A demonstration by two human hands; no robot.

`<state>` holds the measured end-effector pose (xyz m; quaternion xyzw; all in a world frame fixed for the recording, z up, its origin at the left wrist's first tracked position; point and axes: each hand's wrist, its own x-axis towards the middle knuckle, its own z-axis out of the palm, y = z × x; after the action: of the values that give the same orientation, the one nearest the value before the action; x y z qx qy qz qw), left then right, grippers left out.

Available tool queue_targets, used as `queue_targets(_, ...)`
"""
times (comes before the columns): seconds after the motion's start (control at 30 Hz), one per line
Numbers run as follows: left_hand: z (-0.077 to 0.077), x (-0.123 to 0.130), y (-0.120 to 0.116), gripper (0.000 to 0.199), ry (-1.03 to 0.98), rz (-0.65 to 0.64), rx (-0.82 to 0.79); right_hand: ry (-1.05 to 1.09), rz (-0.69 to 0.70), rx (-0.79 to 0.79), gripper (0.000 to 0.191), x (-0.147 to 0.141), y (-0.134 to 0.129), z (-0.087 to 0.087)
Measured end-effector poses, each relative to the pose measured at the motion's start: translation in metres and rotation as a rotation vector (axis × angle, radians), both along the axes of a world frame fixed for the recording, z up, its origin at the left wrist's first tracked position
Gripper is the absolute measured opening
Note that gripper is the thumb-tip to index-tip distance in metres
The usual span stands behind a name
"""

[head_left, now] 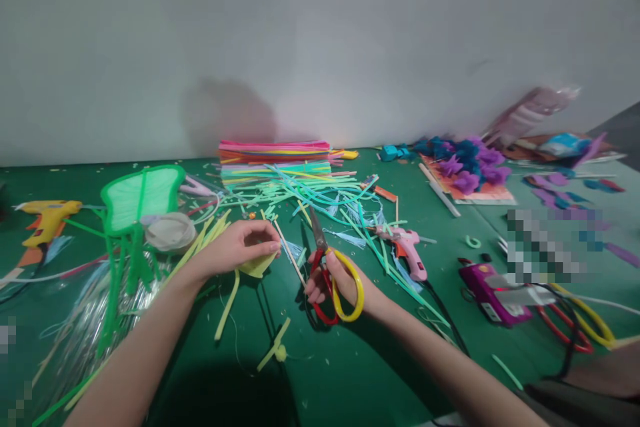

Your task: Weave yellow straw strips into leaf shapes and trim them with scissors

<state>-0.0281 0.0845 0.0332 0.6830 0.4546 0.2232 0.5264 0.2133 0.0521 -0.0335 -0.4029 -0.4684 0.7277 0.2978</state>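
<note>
My left hand [239,245] is closed, its fingers curled at the edge of a small pale-yellow piece [259,265] that hangs below them. A pale-yellow strip [227,307] dangles beside that piece. In my right hand [345,278] is a pair of scissors [321,238] with one red and one yellow handle loop. Their blades point up and away from me and look nearly together. The two hands are apart, with a thin wooden stick [290,251] lying between them. Below, on the green table, lies a short yellow strip with a small pompom [281,352].
A stack of coloured pipe cleaners [275,155] lies by the wall. On the left are a yellow glue gun [50,217] and a green mesh wing shape [143,197]. Rightward are a pink glue gun [411,253], purple flowers [467,181] and a magenta device [493,293]. Another person's arm [607,373] is at lower right.
</note>
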Motion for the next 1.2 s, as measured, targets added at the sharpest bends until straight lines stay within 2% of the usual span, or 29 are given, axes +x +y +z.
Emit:
queue_targets(0.2,-0.006,-0.001,0.001,0.021,-0.05,0.054,0.081,0.021,-0.02,-0.01,0.064,0.001,-0.003,0.005)
queue_targets(0.33,-0.012,-0.009,0.006,0.024,-0.246,0.313,-0.07,0.027,-0.06,0.017,0.061,0.005,0.0,0.012)
queue_targets(0.43,-0.012,-0.018,0.006,0.027,-0.374,0.513,-0.193,-0.004,-0.193,0.088,0.054,0.018,0.012,0.023)
queue_targets(0.5,-0.013,-0.025,0.002,0.027,-0.425,0.598,-0.244,-0.071,-0.363,0.205,0.047,0.033,0.022,0.034)
queue_targets(0.57,-0.015,-0.03,-0.003,0.026,-0.469,0.656,-0.285,-0.135,-0.454,0.318,0.041,0.048,0.028,0.043)
queue_targets(0.63,-0.02,-0.034,-0.009,0.026,-0.499,0.678,-0.331,-0.134,-0.498,0.366,0.039,0.061,0.029,0.049)
queue_targets(0.73,-0.028,-0.037,-0.018,0.031,-0.502,0.691,-0.392,-0.134,-0.492,0.325,0.04,0.067,0.02,0.047)
queue_targets(0.87,-0.034,-0.039,-0.029,0.028,-0.472,0.635,-0.455,-0.133,-0.474,0.257,0.042,0.057,0.004,0.033)
queue_targets(1.03,-0.035,-0.043,-0.041,0.034,-0.464,0.564,-0.459,-0.162,-0.491,0.377,0.039,0.048,-0.005,0.014)
queue_targets(1.2,-0.044,-0.05,-0.062,0.039,-0.369,0.519,-0.484,-0.147,-0.473,0.424,0.044,0.049,-0.012,0.005)
